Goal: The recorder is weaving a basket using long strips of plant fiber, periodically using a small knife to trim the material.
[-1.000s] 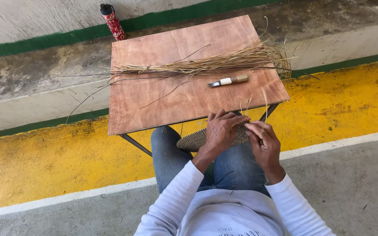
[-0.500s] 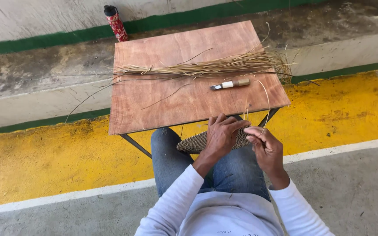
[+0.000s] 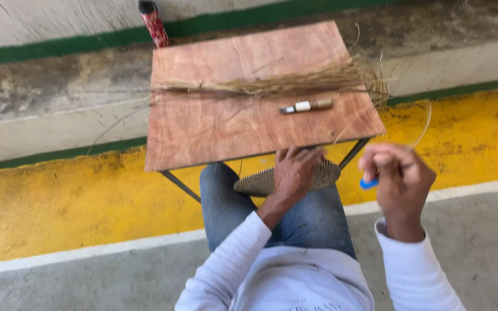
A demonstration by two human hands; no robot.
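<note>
A flat woven straw disc point(image 3: 257, 183) lies on my lap, just under the near edge of a small wooden table point(image 3: 220, 132). My left hand point(image 3: 295, 173) grips the disc from above. My right hand point(image 3: 400, 179) is raised to the right of it, apart from the disc. Its fingers are closed on a thin straw strand point(image 3: 425, 124) that arcs up and back, and on a small blue object point(image 3: 369, 184). On the tabletop lie a long bundle of dry straw point(image 3: 278, 86) and a small knife point(image 3: 306, 106) with a pale handle.
A red patterned cylinder point(image 3: 154, 24) stands beyond the table's far left corner by a concrete kerb with a green stripe point(image 3: 59, 52). The floor under the table is painted yellow point(image 3: 59, 201), bordered by a white line and grey concrete near me.
My right hand has pulled away from the disc to the right, drawing the strand out. The left hand stays on the disc. The view has shifted slightly.
</note>
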